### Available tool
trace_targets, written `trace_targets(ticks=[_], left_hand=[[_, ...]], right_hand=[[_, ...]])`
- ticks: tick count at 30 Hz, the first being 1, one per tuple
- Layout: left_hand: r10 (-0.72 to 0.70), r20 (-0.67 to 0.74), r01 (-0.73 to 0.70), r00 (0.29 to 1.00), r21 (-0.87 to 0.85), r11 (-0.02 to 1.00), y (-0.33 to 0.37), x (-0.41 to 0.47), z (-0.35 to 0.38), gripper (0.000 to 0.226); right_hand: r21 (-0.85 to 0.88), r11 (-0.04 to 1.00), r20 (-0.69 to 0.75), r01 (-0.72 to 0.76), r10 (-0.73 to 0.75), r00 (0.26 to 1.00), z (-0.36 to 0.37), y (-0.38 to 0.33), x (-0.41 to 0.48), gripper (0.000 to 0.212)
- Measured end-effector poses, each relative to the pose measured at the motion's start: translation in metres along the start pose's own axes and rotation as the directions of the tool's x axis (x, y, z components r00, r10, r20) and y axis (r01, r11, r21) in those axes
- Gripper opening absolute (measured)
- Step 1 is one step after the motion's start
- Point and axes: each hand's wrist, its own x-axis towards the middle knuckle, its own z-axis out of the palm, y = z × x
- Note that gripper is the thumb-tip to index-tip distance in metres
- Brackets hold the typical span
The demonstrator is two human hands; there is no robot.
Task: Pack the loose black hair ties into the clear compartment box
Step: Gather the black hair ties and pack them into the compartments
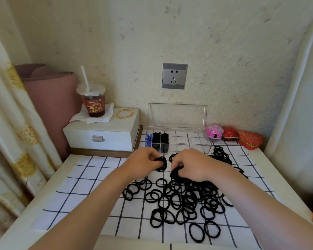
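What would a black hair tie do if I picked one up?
It would probably flop: the hair ties lie in bent ovals, not stiff circles. They're likely light: the left hand pinches a whole bunch. Lying flat, they seem unlikely to roll.

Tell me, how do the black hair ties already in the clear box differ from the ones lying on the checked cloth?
The packed ties sit bunched tightly in two compartments of the clear box; the loose ties lie flat, scattered and overlapping on the checked cloth. The packed ties take up little room, while the loose ties spread widely. Both are plain black rings.
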Motion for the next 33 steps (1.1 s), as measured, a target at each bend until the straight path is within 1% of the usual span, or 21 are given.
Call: trace_targets(ticks=[3,5,7,9,11,12,14,15,19,21,23,24,27,30,33], left_hand=[[-0.063,-0.037,0.054,0.997,-0.207,0.977,0.002,-0.001,0.002,0.017],[-0.092,-0.038,0.076,0.995,-0.312,0.947,0.002,-0.001,0.004,0.018],[-0.117,-0.041,0.093,0.992,-0.378,0.921,0.004,0.000,0.006,0.019],[-0.131,-0.036,0.103,0.991,-0.435,0.895,0.008,-0.001,0.008,0.017],[-0.130,-0.018,0.107,0.991,-0.462,0.880,0.013,-0.002,0.011,0.013],[-0.137,-0.008,0.117,0.991,-0.472,0.874,0.016,-0.002,0.012,0.011],[-0.177,0.027,0.165,0.984,-0.513,0.842,0.018,-0.001,0.013,0.012],[-0.198,0.060,0.197,0.978,-0.555,0.808,0.019,0.000,0.013,0.013],[-0.202,0.251,0.322,0.947,-0.739,0.592,0.021,0.000,0.010,0.018],[-0.183,0.274,0.330,0.944,-0.779,0.534,0.021,0.001,0.009,0.024],[-0.143,0.272,0.306,0.952,-0.803,0.511,0.021,0.001,0.009,0.030],[-0.112,0.268,0.285,0.957,-0.801,0.526,0.021,0.001,0.010,0.031],[-0.036,0.232,0.198,0.972,-0.727,0.657,0.020,-0.001,0.012,0.031],[-0.032,0.213,0.177,0.976,-0.704,0.687,0.020,-0.002,0.011,0.028],[-0.018,0.189,0.143,0.982,-0.673,0.726,0.020,-0.003,0.009,0.022]], right_hand=[[0.172,0.985,-0.076,-0.023,0.037,0.996,-0.007,0.004,0.000,0.020],[0.326,0.944,-0.089,-0.045,0.078,0.993,-0.010,0.005,-0.001,0.021],[0.444,0.894,-0.092,-0.059,0.111,0.990,-0.013,0.004,-0.003,0.022],[0.587,0.808,-0.100,-0.055,0.140,0.985,-0.014,0.002,-0.003,0.021],[0.735,0.677,-0.084,-0.042,0.153,0.985,-0.013,-0.003,-0.002,0.019],[0.773,0.633,-0.081,-0.036,0.155,0.985,-0.010,-0.006,0.000,0.018],[0.799,0.600,-0.090,-0.032,0.172,0.981,-0.005,-0.012,0.001,0.020],[0.791,0.611,-0.107,-0.032,0.190,0.976,-0.003,-0.015,0.002,0.022],[0.662,0.748,-0.211,-0.045,0.244,0.947,0.001,-0.017,0.006,0.035],[0.634,0.771,-0.230,-0.054,0.256,0.939,0.003,-0.016,0.008,0.037],[0.613,0.788,-0.242,-0.062,0.262,0.934,0.003,-0.016,0.008,0.038],[0.600,0.797,-0.249,-0.064,0.262,0.932,0.004,-0.016,0.008,0.037],[0.570,0.820,-0.277,-0.048,0.247,0.929,0.004,-0.017,0.006,0.034],[0.556,0.830,-0.272,-0.033,0.220,0.937,0.004,-0.015,0.006,0.035],[0.605,0.796,-0.180,-0.035,0.179,0.967,0.000,-0.009,0.006,0.039]])
